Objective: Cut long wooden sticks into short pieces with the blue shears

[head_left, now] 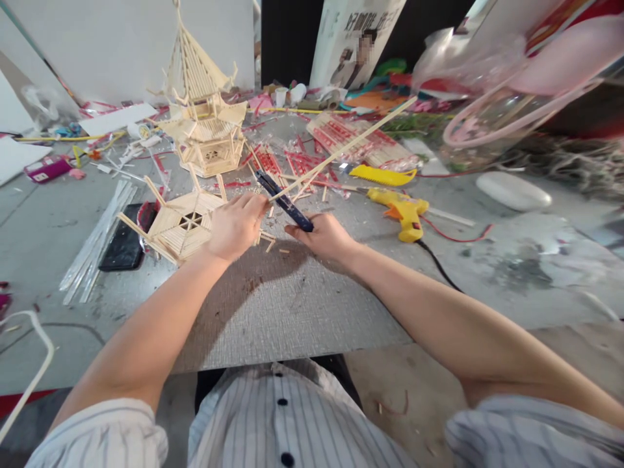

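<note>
My left hand (238, 224) is closed on one end of a long, thin wooden chopstick (351, 144), which slants up and away to the right. In my right hand (324, 237) is a slim dark blue tool that looks like a utility knife (292, 211); it crosses the chopstick close to my left fingers. Its blade cannot be made out. Beside my left hand lies a six-sided base of wooden sticks (180, 224) with short posts at its corners, partly covered by that hand. Behind it stands a pagoda model (205, 123) built of similar sticks.
A yellow glue gun (402, 211) with a black cord lies at right, below a yellow-handled tool (383, 174). Red-printed chopstick packets (336, 140) litter the back. Clear glue sticks (100, 240) and a black phone (121, 244) are at left. A white mouse-shaped object (513, 192) sits far right.
</note>
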Demonstrator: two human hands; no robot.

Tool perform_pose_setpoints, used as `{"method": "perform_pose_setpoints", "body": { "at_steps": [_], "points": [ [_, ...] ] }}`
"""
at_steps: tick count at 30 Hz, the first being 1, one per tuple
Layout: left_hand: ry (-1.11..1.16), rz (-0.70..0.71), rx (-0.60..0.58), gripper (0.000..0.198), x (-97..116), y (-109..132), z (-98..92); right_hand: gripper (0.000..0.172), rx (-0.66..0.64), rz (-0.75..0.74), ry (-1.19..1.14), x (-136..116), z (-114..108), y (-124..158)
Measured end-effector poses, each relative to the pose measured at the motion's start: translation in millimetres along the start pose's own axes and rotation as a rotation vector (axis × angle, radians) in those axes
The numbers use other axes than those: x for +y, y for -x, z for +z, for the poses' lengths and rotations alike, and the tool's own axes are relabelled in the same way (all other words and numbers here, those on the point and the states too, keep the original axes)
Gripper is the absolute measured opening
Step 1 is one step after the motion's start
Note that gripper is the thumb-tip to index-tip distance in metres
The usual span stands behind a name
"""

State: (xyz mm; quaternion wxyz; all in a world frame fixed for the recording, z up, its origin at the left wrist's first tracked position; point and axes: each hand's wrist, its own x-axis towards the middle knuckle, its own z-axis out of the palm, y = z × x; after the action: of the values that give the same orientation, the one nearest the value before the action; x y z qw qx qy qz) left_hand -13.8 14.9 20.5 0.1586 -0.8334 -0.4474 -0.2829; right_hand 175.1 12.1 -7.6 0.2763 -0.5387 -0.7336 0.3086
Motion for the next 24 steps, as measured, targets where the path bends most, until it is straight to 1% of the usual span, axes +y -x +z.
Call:
{"method": "perform_pose_setpoints", "body": {
  "at_steps": [4,9,11,15,17,20,22,24],
  "points": [
    [-0.029,0.004,-0.004,0.035,-4.5,-1.7,-0.7,0.032,0.020,-0.021,0.023,0.8,1.0,-1.9],
    [0.011,-0.010,0.001,0.032,-7.3,-1.3,1.9,0.029,0.025,-0.011,0.045,-0.2,0.7,-2.1],
    [0.069,-0.046,0.012,0.034,-3.3,0.6,3.7,0.030,0.032,-0.003,0.071,0.5,0.8,-1.0],
    [0.224,-0.106,0.031,0.035,13.3,5.5,4.6,0.029,0.078,-0.006,0.190,4.5,-0.1,1.8],
    [0.268,-0.094,0.072,0.031,20.5,7.0,4.0,0.027,0.123,-0.084,0.249,7.1,-1.8,2.2],
    [0.325,-0.096,0.135,0.025,24.7,7.3,3.9,0.022,0.204,-0.277,0.273,11.1,-4.6,0.8],
    [0.415,-0.111,0.107,0.024,24.3,6.4,4.3,0.019,0.214,-0.351,0.266,13.7,-5.7,-1.0],
    [0.548,-0.120,0.057,0.025,23.7,5.2,4.5,0.018,0.197,-0.377,0.254,16.9,-6.1,-2.7]
  ]
}}
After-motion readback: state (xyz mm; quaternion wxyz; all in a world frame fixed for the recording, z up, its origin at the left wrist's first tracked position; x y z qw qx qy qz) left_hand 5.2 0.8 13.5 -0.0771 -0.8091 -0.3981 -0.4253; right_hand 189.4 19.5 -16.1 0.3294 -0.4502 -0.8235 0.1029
